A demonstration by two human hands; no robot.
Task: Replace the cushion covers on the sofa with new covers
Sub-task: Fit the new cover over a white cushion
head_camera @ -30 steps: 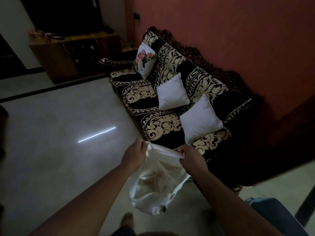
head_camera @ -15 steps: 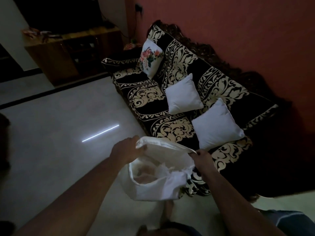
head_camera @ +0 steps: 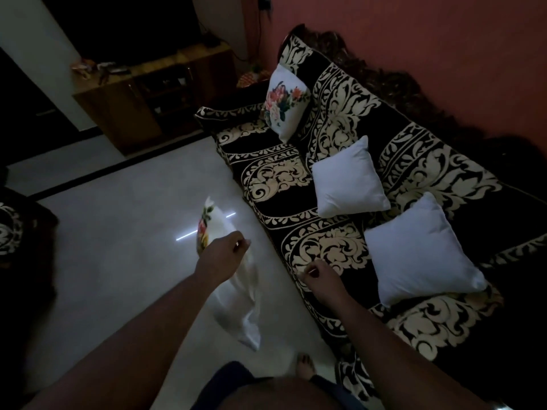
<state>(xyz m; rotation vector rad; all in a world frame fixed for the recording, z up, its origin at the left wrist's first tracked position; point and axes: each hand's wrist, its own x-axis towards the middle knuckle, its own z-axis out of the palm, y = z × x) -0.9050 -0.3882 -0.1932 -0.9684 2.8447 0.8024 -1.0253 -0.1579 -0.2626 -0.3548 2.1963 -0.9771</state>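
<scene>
My left hand [head_camera: 222, 255] grips a white cushion cover [head_camera: 247, 294] with a flower print at its upper end; the cover hangs from it over the floor, just left of the sofa's front edge. My right hand [head_camera: 321, 275] is off the cover, with curled fingers and nothing visible in it, over the front of the black-and-cream patterned sofa [head_camera: 275, 179]. Three cushions lean on the sofa back: a flower-print cushion [head_camera: 285, 103] at the far end, a plain white cushion [head_camera: 349, 179] in the middle, and another plain white cushion [head_camera: 420, 253] nearest me.
The room is dim. A pale glossy floor [head_camera: 118, 247] stretches to the left of the sofa. A wooden cabinet [head_camera: 142, 99] stands at the far wall. Another dark patterned seat [head_camera: 11, 229] shows at the left edge. My bare foot [head_camera: 305, 365] stands by the sofa.
Both hands held the cover's open mouth before. Now my right hand has let go and the cover swings left, hanging from my left hand alone. The view has moved closer to the sofa.
</scene>
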